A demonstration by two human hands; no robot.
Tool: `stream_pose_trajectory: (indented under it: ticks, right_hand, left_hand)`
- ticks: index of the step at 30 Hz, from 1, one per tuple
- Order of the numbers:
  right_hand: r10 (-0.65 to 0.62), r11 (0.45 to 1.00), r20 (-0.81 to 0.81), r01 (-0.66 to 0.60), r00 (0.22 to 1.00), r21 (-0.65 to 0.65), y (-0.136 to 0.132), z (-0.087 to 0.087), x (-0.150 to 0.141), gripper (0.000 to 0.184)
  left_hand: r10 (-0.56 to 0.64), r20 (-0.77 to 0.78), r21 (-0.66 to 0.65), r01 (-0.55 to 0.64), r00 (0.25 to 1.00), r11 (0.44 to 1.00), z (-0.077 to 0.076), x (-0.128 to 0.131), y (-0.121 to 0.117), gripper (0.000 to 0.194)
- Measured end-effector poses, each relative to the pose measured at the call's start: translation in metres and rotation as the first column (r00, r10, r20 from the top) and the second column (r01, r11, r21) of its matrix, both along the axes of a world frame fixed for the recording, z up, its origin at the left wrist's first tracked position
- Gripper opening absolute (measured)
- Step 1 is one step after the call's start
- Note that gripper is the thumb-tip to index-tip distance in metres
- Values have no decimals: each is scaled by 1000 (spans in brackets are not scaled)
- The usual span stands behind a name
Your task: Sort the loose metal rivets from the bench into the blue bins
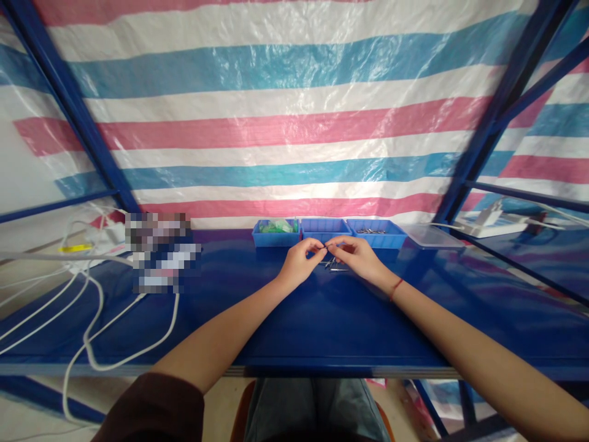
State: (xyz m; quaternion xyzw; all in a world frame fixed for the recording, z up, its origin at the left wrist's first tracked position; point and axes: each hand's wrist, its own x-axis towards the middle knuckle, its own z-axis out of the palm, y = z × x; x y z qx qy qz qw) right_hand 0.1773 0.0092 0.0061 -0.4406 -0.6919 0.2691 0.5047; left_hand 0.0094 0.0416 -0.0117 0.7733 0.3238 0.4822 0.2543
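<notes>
Pinched the piece (326, 246), thin and dark, between thumb and fingertips of the left hand (300, 260), and gripped it in a like pinch with the right hand (355, 256), at almost the same spot. Held it above the table (294, 328), a little right of centre, on the near side of the bins. Could not tell its exact shape or where it ended, being so small and partly covered by fingers.

Had slim, shiny parts (339, 269) loose on the table, below and beside the right hand. Saw a row of three beyond: the left bin (271, 240) with green plastic (278, 226), the middle bin (326, 224) just past the fingertips, the right bin (390, 242) with metal bits (370, 231). Noted a flat, clear lid (432, 237) right of the row, and cords (99, 298) well apart, far off to the left.

Called, as a judgement, for a light, steady pinch on one side and small fingertip moves on the other, rather than force from both at once. Needed the meeting point of the fingertips turned into plain view, to guide by sight as well as touch. Did well to work low over the table, likely to catch a dropped piece there. Risked nudging the loose parts with the right hand; asked for a little more room around them.
</notes>
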Motion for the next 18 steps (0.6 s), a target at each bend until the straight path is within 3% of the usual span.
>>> stream_pose_trajectory:
  ticks: [6,10,13,16,18]
  right_hand:
    - [-26,999,118,21,993,41,2,-2,2,33]
    - [-15,1000,26,15,1000,-14,5,-1,5,35]
    - [-225,974,-114,222,968,-35,14,-1,17,36]
    - [-461,887,-229,454,857,-86,25,-3,41,35]
    - [-545,837,-231,539,806,-94,32,-7,60,37]
  left_hand:
    - [24,3,115,-24,1000,993,7,-1,-8,11]
    - [-5,-19,146,8,1000,989,6,0,-9,41]
    - [30,-165,180,1,986,984,0,-1,-5,36]
    - [81,-399,172,-12,913,985,-4,-4,-2,25]
    - [100,-509,136,-35,855,990,-5,-5,-2,23]
